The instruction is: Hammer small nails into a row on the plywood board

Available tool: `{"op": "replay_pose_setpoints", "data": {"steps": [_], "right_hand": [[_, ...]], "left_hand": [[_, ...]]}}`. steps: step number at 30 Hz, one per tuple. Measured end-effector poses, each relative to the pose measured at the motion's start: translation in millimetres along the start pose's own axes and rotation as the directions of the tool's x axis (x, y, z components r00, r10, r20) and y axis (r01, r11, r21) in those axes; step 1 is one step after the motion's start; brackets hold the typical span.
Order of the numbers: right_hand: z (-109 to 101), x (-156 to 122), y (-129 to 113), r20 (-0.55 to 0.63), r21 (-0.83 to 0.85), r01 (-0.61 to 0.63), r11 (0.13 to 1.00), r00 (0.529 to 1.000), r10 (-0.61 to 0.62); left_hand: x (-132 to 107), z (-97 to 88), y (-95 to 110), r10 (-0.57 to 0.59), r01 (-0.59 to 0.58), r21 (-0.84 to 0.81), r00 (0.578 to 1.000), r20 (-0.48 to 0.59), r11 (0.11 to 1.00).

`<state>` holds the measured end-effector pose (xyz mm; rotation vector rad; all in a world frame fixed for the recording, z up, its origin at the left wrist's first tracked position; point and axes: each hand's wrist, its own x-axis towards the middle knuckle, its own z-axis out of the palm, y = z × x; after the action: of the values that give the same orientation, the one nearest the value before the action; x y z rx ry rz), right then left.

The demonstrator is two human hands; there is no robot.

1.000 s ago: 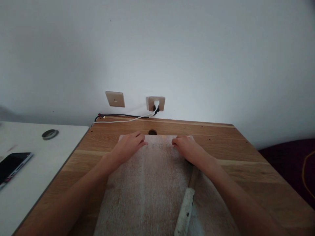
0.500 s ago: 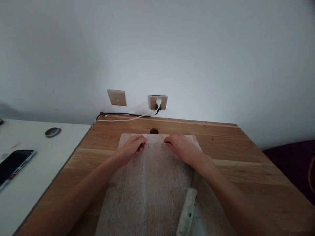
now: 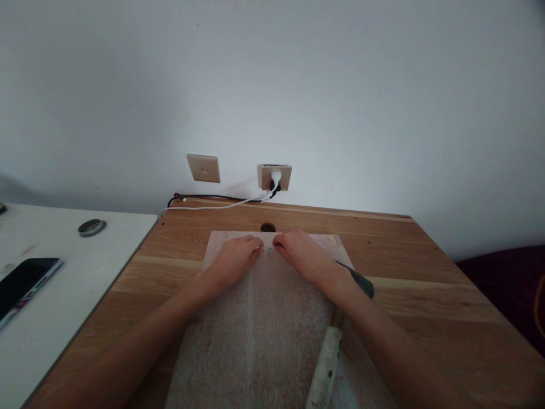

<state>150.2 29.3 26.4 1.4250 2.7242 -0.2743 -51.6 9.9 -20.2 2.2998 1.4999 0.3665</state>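
Note:
A pale, worn wooden board [image 3: 272, 318] lies in front of me, with both hands low over its far end. My left hand [image 3: 238, 255] is closed, fingertips pressed together, with a tiny pale bit at their tips. Facing it across a small gap, my right hand [image 3: 300, 253] is also closed, its fingers curled in. What either pinch holds is too small to make out. A few dark specks show on the board between them. Under my right forearm lies what looks like a hammer [image 3: 326, 363], its handle wrapped in pale material; a dark grey head end pokes out beyond the arm.
The board rests on a wooden table [image 3: 409, 318] against a white wall. A cable hole [image 3: 268, 227] sits behind the board. Cables [image 3: 213, 208] run to a wall socket [image 3: 284, 179]. On a white table at left are a phone [image 3: 25, 287] and a round grey lid-like object [image 3: 91, 227].
Both hands have come closer together over the far end of the board. My right forearm has shifted, so the hammer's dark head end now shows beside it.

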Motion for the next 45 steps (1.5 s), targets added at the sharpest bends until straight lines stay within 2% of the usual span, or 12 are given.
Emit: {"op": "replay_pose_setpoints", "data": {"steps": [8, 18, 24, 27, 31, 33, 35, 37, 39, 40, 42, 45], "right_hand": [[14.3, 6.5, -11.1, -0.036, -0.011, -0.005, 1.0, 0.999, 0.005], [13.7, 9.9, -5.9, -0.021, 0.019, 0.085, 0.996, 0.996, -0.084], [10.9, 10.9, -0.8, -0.029, 0.048, 0.141, 0.989, 0.99, -0.14], [11.1, 10.3, 3.4, -0.032, 0.07, 0.176, 0.982, 0.984, -0.174], [10.8, 8.5, 3.5, -0.032, 0.087, 0.2, 0.976, 0.98, -0.197], [11.0, 8.7, 1.8, -0.03, 0.083, 0.196, 0.977, 0.981, -0.194], [11.4, 10.4, 0.2, -0.028, 0.073, 0.18, 0.981, 0.984, -0.179], [11.1, 12.7, -1.0, -0.029, 0.063, 0.17, 0.983, 0.985, -0.168], [8.5, 13.9, -2.2, -0.034, 0.062, 0.176, 0.982, 0.984, -0.174], [5.8, 13.6, -2.9, -0.041, 0.065, 0.182, 0.981, 0.983, -0.18], [-2.1, 10.4, -5.1, -0.063, 0.083, 0.19, 0.978, 0.981, -0.185], [-16.8, -0.8, -12.0, -0.112, 0.137, 0.205, 0.969, 0.975, -0.191]], "left_hand": [[2.7, -0.7, -12.9, 0.174, -0.183, 0.248, 0.983, 0.058, 0.951], [10.5, -2.1, -17.3, 0.173, -0.174, 0.187, 0.985, 0.023, 0.967], [15.3, -2.8, -10.0, 0.258, -0.272, 0.274, 0.962, 0.087, 0.922], [13.2, -1.1, -6.2, 0.214, -0.217, 0.161, 0.976, 0.036, 0.963], [-1.6, 4.5, 0.2, 0.026, -0.042, -0.247, 0.997, -0.069, 0.968], [-10.5, 5.5, 2.9, -0.097, 0.045, -0.455, 0.991, -0.091, 0.889], [-17.8, 5.0, 4.7, -0.249, 0.157, -0.696, 0.968, -0.033, 0.701], [-22.8, 3.6, 6.1, -0.35, 0.276, -0.89, 0.925, 0.144, 0.363], [-26.1, 2.3, 8.2, -0.371, 0.342, -0.94, 0.873, 0.315, 0.007], [-27.3, 1.8, 9.7, -0.372, 0.346, -0.93, 0.853, 0.367, -0.123], [-29.2, 1.7, 14.2, -0.388, 0.317, -0.904, 0.824, 0.413, -0.289], [-31.4, 4.3, 24.1, -0.389, 0.286, -0.874, 0.809, 0.44, -0.394]]}}
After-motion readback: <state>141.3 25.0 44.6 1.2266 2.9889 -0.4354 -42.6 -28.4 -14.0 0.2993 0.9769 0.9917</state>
